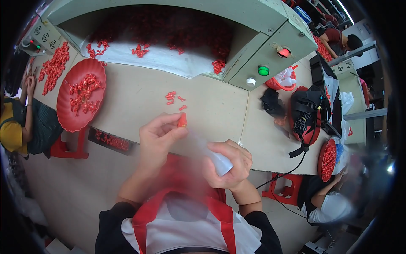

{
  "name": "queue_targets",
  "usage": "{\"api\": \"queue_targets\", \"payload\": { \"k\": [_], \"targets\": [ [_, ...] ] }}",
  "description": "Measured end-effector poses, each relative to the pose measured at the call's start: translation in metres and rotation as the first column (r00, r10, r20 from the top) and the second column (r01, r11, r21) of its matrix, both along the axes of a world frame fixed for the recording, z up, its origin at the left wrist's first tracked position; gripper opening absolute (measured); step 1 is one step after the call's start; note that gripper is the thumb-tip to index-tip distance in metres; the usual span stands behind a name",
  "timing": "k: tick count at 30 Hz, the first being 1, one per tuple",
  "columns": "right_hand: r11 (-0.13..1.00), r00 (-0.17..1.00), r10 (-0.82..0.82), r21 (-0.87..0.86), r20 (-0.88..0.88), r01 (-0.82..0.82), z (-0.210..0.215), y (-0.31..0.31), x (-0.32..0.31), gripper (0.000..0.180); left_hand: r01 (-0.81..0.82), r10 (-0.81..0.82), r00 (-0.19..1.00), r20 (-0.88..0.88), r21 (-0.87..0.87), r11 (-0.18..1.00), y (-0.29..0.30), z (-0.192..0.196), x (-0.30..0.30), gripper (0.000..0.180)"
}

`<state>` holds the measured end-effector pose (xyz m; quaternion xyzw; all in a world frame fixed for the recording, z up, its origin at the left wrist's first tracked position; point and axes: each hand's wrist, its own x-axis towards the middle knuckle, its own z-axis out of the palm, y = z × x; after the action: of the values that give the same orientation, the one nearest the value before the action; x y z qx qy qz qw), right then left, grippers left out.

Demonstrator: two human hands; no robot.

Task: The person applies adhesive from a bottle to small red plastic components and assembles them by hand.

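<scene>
My left hand [156, 137] pinches a small glossy red figure-like piece [182, 120] between thumb and fingertips, above the table. My right hand [232, 163] is wrapped round a pale bluish-white tapered handle [221, 164]. The far end of that handle fades into a whitish blur near the held piece, so its kind cannot be made out. Just beyond my left fingertips, several similar small red pieces [171, 96] lie loose on the beige tabletop [139, 89].
A grey-green box hood [270, 55] with coloured buttons spans the back, red pieces inside. A red scalloped tray [67, 116] is at left, beside a seated person [25, 122]. On the right are black straps [302, 112], a red basket [282, 86] and another person [332, 207].
</scene>
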<state>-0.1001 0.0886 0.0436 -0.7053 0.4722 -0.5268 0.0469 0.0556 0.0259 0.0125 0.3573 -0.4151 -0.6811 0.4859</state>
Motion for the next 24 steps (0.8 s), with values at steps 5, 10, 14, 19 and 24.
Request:
{"api": "queue_targets", "payload": {
  "k": [5, 10, 14, 19, 24],
  "targets": [
    [1.0, 1.0, -0.007, 0.001, -0.002, 0.007, 0.0005, -0.0007, 0.0001, 0.032, 0.019, -0.019, 0.999, -0.038, 0.018, 1.0, -0.0005, 0.0013, 0.0003, 0.026],
    [1.0, 1.0, -0.011, 0.009, 0.006, 0.011, -0.0002, -0.0009, -0.0008, 0.032, 0.029, -0.029, 0.999, -0.035, 0.011, 1.0, -0.0006, 0.0012, 0.0004, 0.026],
    [1.0, 1.0, -0.001, 0.001, 0.009, 0.001, 0.0013, -0.0005, -0.0006, 0.031, 0.026, -0.026, 0.999, -0.035, 0.004, 1.0, -0.0005, -0.0006, 0.0005, 0.026],
    [1.0, 1.0, -0.012, 0.007, 0.004, 0.012, 0.0005, 0.0011, -0.0005, 0.031, 0.027, -0.027, 0.999, -0.021, 0.002, 1.0, 0.0005, -0.0014, 0.0006, 0.026],
    [1.0, 1.0, -0.016, 0.003, 0.015, 0.016, -0.0009, 0.0012, -0.0005, 0.03, 0.026, -0.026, 0.999, -0.02, -0.008, 1.0, 0.0012, 0.0007, 0.0006, 0.025]
  ]
}}
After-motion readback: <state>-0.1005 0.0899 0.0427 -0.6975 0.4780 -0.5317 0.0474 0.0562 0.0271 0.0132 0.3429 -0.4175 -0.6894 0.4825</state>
